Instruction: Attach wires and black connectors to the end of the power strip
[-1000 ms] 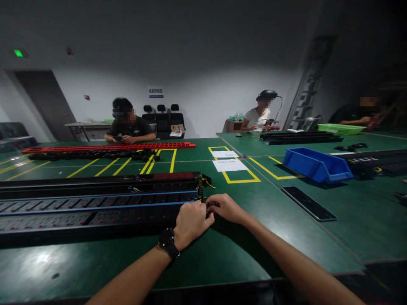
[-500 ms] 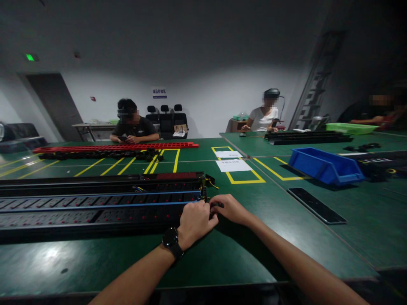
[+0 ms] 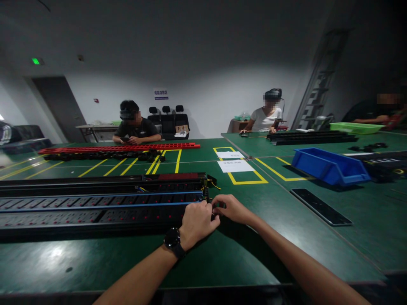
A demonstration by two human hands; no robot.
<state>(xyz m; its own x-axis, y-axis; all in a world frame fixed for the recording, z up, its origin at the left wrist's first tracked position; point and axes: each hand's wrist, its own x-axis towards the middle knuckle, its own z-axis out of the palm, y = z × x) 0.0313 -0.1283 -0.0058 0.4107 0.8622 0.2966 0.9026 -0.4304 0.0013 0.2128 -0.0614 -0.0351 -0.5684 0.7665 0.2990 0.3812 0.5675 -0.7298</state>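
Observation:
Long black power strips [image 3: 133, 215] with rows of red-marked sockets lie side by side on the green table, thin blue edging [image 3: 127, 208] running along them. My left hand [image 3: 197, 221], with a black watch [image 3: 172, 238] on its wrist, is closed at the right end of the nearest strip. Facing it, my right hand [image 3: 233, 208] has its fingers bent in a pinch at the same end. The fingertips nearly meet there, and what they hold is hidden. Yellow and black wires [image 3: 214, 183] stick out just beyond, at the end of a farther strip.
On the right stand a blue bin [image 3: 329, 167] and a phone [image 3: 321, 206] lying flat. White paper sheets [image 3: 237, 166] lie within yellow tape. A red lattice rail [image 3: 121, 149] lies farther back. Co-workers sit across the tables, near a green tray [image 3: 356, 128].
The whole view has shifted slightly, so things sit a little farther right. Both my hands stay at the strip's end, with only slight finger movement.

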